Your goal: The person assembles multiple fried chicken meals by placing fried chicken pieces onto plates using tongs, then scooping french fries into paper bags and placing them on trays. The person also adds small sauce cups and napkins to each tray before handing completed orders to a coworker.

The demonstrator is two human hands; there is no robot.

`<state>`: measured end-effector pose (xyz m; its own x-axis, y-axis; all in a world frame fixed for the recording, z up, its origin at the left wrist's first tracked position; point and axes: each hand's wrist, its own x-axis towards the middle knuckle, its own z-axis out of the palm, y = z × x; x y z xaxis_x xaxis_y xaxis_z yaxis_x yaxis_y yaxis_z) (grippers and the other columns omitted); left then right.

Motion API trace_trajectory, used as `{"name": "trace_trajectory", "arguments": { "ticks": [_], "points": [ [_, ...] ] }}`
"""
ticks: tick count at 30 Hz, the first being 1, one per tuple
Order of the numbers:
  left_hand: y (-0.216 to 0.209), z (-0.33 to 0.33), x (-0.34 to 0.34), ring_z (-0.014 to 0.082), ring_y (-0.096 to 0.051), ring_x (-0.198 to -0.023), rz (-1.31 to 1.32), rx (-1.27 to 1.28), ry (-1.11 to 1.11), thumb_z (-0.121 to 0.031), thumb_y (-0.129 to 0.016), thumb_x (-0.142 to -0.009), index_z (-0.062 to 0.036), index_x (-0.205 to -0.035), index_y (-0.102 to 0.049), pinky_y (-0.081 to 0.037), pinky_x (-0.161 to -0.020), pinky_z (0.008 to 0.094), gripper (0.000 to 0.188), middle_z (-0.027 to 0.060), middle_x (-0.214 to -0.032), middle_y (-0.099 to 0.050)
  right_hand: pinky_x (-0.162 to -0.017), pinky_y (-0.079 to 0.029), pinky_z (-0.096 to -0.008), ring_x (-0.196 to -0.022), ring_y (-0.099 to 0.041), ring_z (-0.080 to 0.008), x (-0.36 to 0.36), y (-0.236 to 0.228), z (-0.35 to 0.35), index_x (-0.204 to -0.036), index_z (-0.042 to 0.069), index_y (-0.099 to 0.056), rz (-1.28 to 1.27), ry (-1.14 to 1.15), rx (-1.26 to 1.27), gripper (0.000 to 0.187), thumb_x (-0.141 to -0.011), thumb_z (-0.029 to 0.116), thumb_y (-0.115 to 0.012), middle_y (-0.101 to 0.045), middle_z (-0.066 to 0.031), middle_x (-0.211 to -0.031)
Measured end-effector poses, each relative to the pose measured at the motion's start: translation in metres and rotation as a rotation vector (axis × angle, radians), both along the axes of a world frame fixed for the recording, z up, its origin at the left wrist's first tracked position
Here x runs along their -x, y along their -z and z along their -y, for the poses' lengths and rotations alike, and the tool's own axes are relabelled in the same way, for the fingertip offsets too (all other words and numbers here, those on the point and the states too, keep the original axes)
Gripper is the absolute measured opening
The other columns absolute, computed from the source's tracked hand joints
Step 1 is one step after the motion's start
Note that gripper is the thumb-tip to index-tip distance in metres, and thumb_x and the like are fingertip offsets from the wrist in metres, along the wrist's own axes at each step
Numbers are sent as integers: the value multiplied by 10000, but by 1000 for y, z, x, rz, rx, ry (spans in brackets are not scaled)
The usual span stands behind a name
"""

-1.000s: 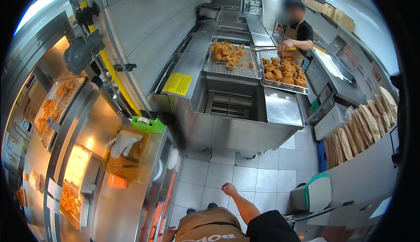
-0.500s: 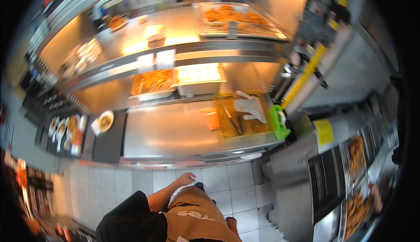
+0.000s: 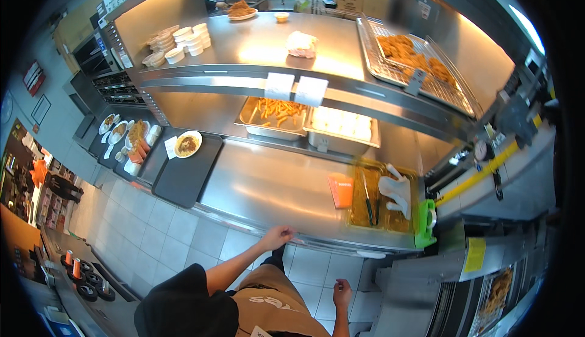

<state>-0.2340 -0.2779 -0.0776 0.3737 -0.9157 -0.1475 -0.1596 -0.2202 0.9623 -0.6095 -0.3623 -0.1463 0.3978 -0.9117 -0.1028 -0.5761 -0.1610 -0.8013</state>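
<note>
My left hand (image 3: 277, 237) hovers just short of the counter's front edge, its fingers loosely bent and nothing in them. Lower and to the right, my right hand (image 3: 342, 293) hangs over the floor with half-curled fingers, also holding nothing. On the steel counter (image 3: 268, 181) beyond them lies an orange carton (image 3: 342, 191). Beside it an amber tray (image 3: 358, 215) holds tongs (image 3: 367, 198) and a white scoop (image 3: 396, 192). A black tray (image 3: 194, 175) at the counter's left bears a bowl of food (image 3: 187, 144) with a paper slip (image 3: 171, 147).
Behind the counter stand a pan of fries (image 3: 272, 131) and a white-filled steel pan (image 3: 345, 143). The shelf above carries stacked cups (image 3: 194, 43), a wrapped item (image 3: 301, 44) and a rack of fried chicken (image 3: 402, 53). A green holder (image 3: 425, 230) stands at right; a person (image 3: 61, 186) is far left.
My view has turned to the right and come nearer the counter. The left hand is now close to its edge. My right hand has swung forward into fuller view.
</note>
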Motion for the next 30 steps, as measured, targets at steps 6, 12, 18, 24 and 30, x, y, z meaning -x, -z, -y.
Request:
{"name": "trace_trajectory", "arguments": {
  "ticks": [6, 12, 18, 24, 30],
  "points": [
    [11, 74, -121, 152, -659, -762, -115, -185, -83, -105, -620, -865, -18, -1149, -642, -533, -697, 295, 297, 104, -901, -694, -617, -450, -335, -645, -549, -238, -214, -153, 95, -863, 16, -624, 240, -206, 303, 43, -864, 58, -633, -587, -123, -759],
    [59, 76, -176, 182, -682, -757, 37, -183, 26, -79, -578, -864, -21, -1155, -631, -566, -699, 320, 301, 124, -869, -689, -772, -466, -467, -875, -580, -369, -396, -216, 258, -934, 22, -631, 253, -238, 764, 99, -877, 101, -615, -604, -175, -919],
    [63, 69, -197, 173, -665, -757, -552, -133, -61, 18, -506, -919, 33, -1179, -564, -569, -699, 303, 267, 110, -850, -658, -910, -460, -455, -1083, -569, -388, -524, -183, 378, -1137, 43, -642, -284, -465, 549, 314, -907, 254, -605, -621, -194, -1184],
    [67, 62, -198, 179, -665, -758, -535, -119, -46, 11, -526, -918, 27, -1186, -561, -565, -706, 300, 271, 113, -865, -658, -915, -459, -453, -1104, -568, -375, -569, -144, 391, -1134, 36, -644, -565, -400, 590, 314, -904, 246, -604, -621, -195, -1192],
    [75, 40, -203, 184, -671, -784, -575, -56, -134, 31, -530, -907, 24, -1186, -564, -559, -698, 298, 281, 115, -863, -662, -920, -457, -450, -1124, -567, -362, -582, -147, 384, -1132, 30, -645, -522, -351, 646, 314, -901, 239, -603, -621, -197, -1200]
  ]
}}
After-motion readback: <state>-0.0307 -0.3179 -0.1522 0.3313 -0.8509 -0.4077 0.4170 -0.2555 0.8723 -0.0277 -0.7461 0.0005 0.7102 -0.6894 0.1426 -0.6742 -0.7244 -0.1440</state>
